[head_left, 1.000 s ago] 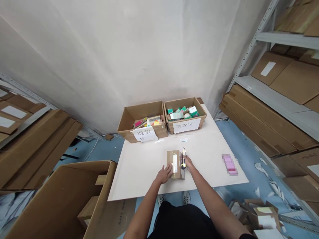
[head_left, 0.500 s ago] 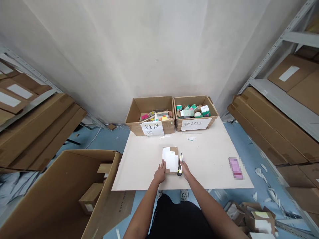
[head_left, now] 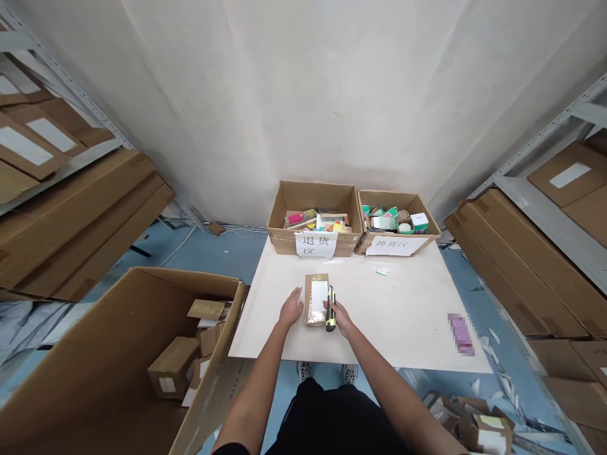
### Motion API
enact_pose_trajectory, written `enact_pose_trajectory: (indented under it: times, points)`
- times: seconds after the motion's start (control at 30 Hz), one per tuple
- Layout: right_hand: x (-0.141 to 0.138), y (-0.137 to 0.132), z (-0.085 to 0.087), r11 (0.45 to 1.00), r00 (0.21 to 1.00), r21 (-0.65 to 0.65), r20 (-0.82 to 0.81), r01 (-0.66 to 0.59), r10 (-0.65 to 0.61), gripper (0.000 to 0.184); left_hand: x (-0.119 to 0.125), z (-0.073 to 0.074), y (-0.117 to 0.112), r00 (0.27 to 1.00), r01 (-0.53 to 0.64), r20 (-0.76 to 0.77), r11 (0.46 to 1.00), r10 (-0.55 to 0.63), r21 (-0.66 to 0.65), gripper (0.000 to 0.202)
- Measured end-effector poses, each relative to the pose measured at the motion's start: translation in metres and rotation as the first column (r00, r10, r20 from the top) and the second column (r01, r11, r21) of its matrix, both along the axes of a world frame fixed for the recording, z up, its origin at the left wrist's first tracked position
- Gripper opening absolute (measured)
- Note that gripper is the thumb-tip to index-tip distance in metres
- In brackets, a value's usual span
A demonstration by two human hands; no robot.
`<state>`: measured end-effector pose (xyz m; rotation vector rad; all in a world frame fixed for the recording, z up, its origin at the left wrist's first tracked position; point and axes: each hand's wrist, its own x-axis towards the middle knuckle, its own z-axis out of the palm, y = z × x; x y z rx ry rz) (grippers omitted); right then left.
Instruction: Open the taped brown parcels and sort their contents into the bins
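Note:
A small cardboard box (head_left: 310, 285) lies on the white table, with a white label and shiny clear tape on its upper face. My left hand (head_left: 291, 308) is just left of the box, fingers stretched and apart, holding nothing. On the other side, my right hand (head_left: 340, 315) grips a yellow-and-black utility knife (head_left: 331, 309), which stands along the box's right edge. The right fingertips reach the box's side; whether they press on it I cannot tell.
Two open cartons with paper signs, a left one (head_left: 279, 239) and a right one (head_left: 360, 246), hold small packages at the table's back. A large open carton (head_left: 137, 278) stands at left. A blurred purple item (head_left: 461, 335) lies on the table's right. Shelves flank both sides.
The box has been turned so a different face is up, now showing one label and shiny tape. My left hand has come off it. The view has swung left.

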<state>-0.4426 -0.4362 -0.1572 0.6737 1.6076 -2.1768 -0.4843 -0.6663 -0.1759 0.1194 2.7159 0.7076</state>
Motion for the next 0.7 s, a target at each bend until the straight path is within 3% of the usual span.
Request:
enact_pose_trajectory:
  times: [0.1, 0.2, 0.37, 0.43, 0.53, 0.6, 0.63, 0.7]
  points:
    - [0.000, -0.006, 0.001, 0.997, 1.000, 0.071, -0.029, 0.013, -0.011, 0.045, -0.025, 0.008, -0.005, 0.977, 0.213, -0.038, 0.974, -0.211, 0.078, 0.083]
    - [0.002, -0.004, 0.002, 0.978, 0.998, 0.207, -0.063, 0.004, 0.009, 0.048, -0.048, 0.013, 0.001, 0.927, 0.368, 0.060, 0.928, -0.371, 0.063, 0.109]
    - [-0.002, 0.004, 0.012, 0.883, 0.996, 0.464, -0.022, -0.067, 0.087, 0.041, -0.055, 0.016, 0.017, 0.896, 0.423, 0.194, 0.901, -0.399, -0.101, 0.125]
    - [-0.011, 0.005, 0.019, 0.775, 0.984, 0.612, 0.028, -0.157, 0.178, 0.033, -0.044, 0.017, 0.026, 0.909, 0.401, 0.186, 0.905, -0.373, -0.145, 0.123]
    - [-0.033, -0.001, 0.031, 0.494, 0.940, 0.823, 0.131, -0.281, 0.316, 0.024, -0.026, 0.018, 0.041, 0.936, 0.328, 0.182, 0.933, -0.301, -0.148, 0.116]
    - [-0.051, -0.009, 0.039, 0.327, 0.901, 0.879, 0.214, -0.346, 0.379, 0.023, -0.018, 0.019, 0.050, 0.946, 0.287, 0.196, 0.946, -0.256, -0.150, 0.115]
    - [-0.060, -0.013, 0.042, 0.275, 0.880, 0.884, 0.251, -0.378, 0.402, 0.024, -0.016, 0.019, 0.054, 0.948, 0.276, 0.204, 0.949, -0.243, -0.154, 0.115]
    - [-0.077, -0.023, 0.046, 0.226, 0.841, 0.866, 0.320, -0.446, 0.436, 0.027, -0.014, 0.021, 0.058, 0.948, 0.270, 0.217, 0.949, -0.232, -0.165, 0.117]
